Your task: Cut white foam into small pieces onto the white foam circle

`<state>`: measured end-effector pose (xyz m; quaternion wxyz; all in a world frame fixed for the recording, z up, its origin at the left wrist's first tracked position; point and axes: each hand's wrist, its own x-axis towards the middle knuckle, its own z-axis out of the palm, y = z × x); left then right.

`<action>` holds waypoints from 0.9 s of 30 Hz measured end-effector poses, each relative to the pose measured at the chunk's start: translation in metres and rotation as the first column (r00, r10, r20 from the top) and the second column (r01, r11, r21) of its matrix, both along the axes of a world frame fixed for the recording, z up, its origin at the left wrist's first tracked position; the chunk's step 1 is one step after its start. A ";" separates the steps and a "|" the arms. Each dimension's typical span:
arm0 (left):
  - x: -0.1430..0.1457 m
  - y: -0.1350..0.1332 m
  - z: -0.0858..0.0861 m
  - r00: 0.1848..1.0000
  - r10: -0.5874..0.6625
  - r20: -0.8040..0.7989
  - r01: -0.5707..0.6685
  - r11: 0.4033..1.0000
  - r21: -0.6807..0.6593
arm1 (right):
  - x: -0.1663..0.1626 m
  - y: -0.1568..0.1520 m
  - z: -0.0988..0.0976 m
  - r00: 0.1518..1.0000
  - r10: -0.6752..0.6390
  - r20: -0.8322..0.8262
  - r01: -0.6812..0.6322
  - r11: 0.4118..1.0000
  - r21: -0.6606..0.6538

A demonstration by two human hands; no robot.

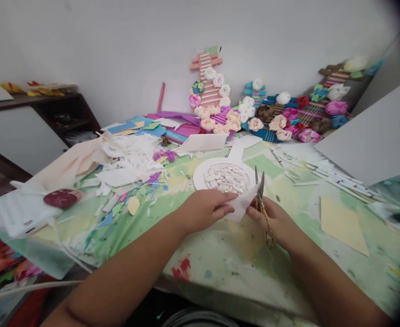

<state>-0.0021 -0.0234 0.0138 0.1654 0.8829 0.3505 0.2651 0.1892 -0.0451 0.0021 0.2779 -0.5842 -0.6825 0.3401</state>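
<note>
My left hand (204, 208) pinches a small white sheet of paper (242, 204) at its left edge, fingers closed on it. My right hand (274, 222) is wrapped round gold-handled scissors (261, 200), whose blades point up and stand slightly apart at the paper's right edge. Just beyond both hands lies a white round plate (200, 175) filled with several small white cut pieces (227, 178).
The table (220, 254) has a green, paint-stained cover. Paper scraps and white strips (135, 154) lie left, a yellow sheet (343, 225) right, white sticks (336, 179) far right. Guitar-shaped crafts with paper flowers (213, 100) lean on the wall. A grey board (373, 136) stands right.
</note>
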 end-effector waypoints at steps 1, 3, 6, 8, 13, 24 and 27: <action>0.000 0.000 0.001 1.000 0.004 -0.021 -0.004 1.000 0.009 | 0.000 0.000 0.001 0.999 0.000 0.033 0.000 1.000 0.003; -0.001 0.000 0.002 0.998 0.018 -0.066 -0.017 1.000 0.020 | 0.000 -0.001 0.004 0.994 -0.005 0.112 0.004 1.000 0.013; -0.002 0.002 0.004 0.992 0.040 -0.120 -0.036 0.999 0.038 | 0.004 -0.002 0.010 0.971 -0.038 0.238 0.029 0.999 0.041; -0.002 0.002 0.004 0.990 0.054 -0.133 -0.048 0.998 0.049 | 0.006 -0.003 0.013 0.951 -0.047 0.306 0.030 0.998 0.062; 0.000 0.001 0.002 0.991 0.035 -0.126 -0.035 0.999 0.005 | 0.008 -0.001 0.012 0.927 -0.031 0.375 -0.008 0.995 0.102; 0.036 0.020 0.021 0.982 0.045 -0.184 -0.037 0.998 0.046 | 0.022 0.005 0.007 0.921 -0.254 0.295 0.225 0.966 0.128; 0.051 0.038 0.031 0.983 0.000 -0.186 0.005 1.000 0.028 | 0.032 0.014 0.001 0.926 -0.317 0.206 0.300 0.948 0.109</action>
